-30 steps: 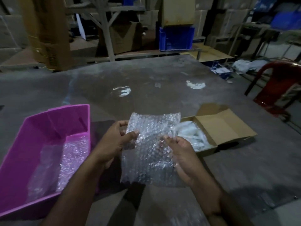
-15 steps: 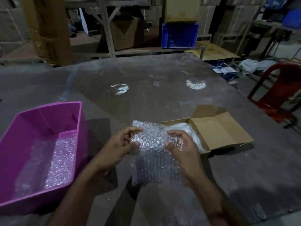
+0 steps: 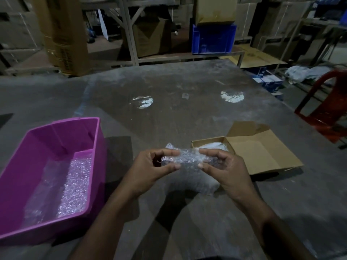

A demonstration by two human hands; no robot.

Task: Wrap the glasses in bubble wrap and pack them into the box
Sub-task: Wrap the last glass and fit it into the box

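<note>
Gripping rolled, crinkly bubble wrap (image 3: 187, 159)

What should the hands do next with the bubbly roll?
Probably keep rolling: both hands pinch the bubble wrap at its rolled top, but a loose tail hangs below. Then into the open box beside it.

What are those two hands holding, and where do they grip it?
A rolled bubble wrap bundle. The left hand pinches its left end, the right hand its right end, fingers above and thumbs below.
</note>
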